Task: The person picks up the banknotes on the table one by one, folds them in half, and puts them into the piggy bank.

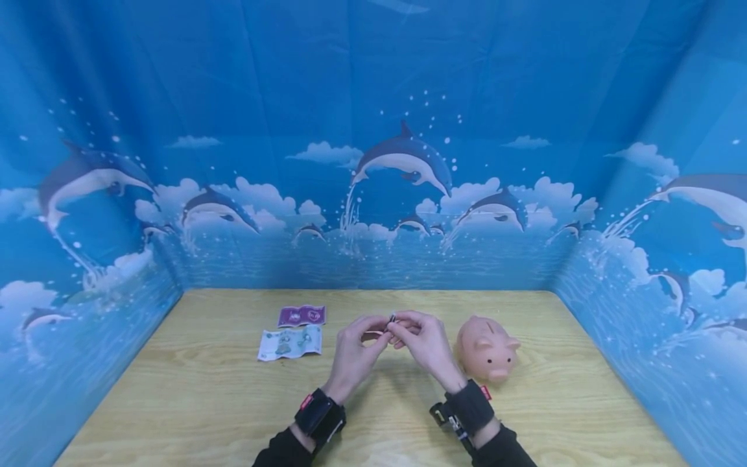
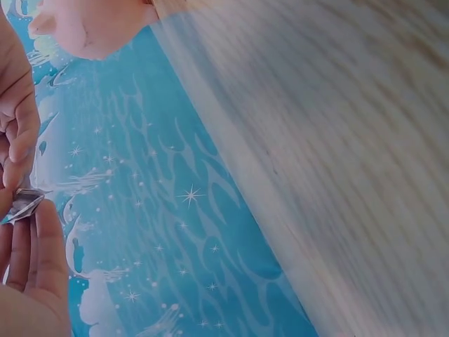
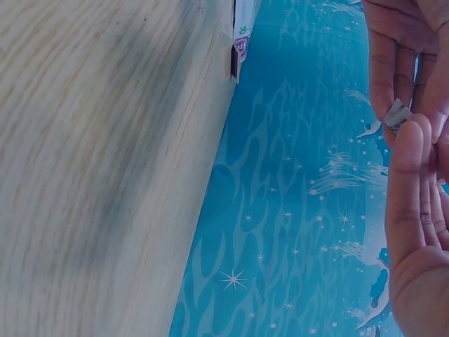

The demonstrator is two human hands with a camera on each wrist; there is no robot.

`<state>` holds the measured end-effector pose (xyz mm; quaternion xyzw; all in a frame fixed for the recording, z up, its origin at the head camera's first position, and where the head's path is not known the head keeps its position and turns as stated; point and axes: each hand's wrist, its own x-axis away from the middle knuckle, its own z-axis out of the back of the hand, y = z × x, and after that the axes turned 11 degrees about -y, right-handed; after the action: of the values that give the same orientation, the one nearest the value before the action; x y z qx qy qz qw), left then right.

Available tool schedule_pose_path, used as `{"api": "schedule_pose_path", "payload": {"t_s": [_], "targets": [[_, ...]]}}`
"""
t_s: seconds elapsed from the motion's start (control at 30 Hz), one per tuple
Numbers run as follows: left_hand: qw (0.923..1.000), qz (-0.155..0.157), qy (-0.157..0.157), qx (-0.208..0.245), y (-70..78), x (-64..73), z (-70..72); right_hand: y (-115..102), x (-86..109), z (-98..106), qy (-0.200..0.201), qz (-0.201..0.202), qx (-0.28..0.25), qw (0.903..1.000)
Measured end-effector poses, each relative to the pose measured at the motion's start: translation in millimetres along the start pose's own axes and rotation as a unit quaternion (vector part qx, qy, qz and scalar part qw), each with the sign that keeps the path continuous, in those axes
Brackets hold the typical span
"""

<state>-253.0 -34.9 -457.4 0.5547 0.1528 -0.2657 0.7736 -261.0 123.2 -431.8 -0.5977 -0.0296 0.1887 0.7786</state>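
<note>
1. My left hand [image 1: 355,349] and right hand [image 1: 425,336] are both pinching a small folded piece of paper [image 3: 397,116], which is sitting between their fingertips above the desk [image 1: 175,402]
2. I'm judging this to be a folding step, so it's calling for light, even thumb pressure on one side while the other side is being steadied
3. The pink piggy bank [image 1: 486,350] is resting just beside the right hand, so I'm minding the room there

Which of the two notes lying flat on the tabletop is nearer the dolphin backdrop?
The purple note; the pale note, printed in green, lies farther from the backdrop.
</note>
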Motion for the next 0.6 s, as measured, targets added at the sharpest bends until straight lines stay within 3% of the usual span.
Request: {"api": "schedule_pose_path", "payload": {"t_s": [0.3,0.6], "targets": [[0.9999,-0.007,0.002,-0.009,0.5,1.2,-1.2,-0.9,0.5,-1.1,0.005,0.009,0.021,0.9997],[0.9998,0.009,0.018,-0.005,0.9,1.4,-1.9,-0.9,0.0,-1.6,0.006,0.002,0.034,0.9994]]}}
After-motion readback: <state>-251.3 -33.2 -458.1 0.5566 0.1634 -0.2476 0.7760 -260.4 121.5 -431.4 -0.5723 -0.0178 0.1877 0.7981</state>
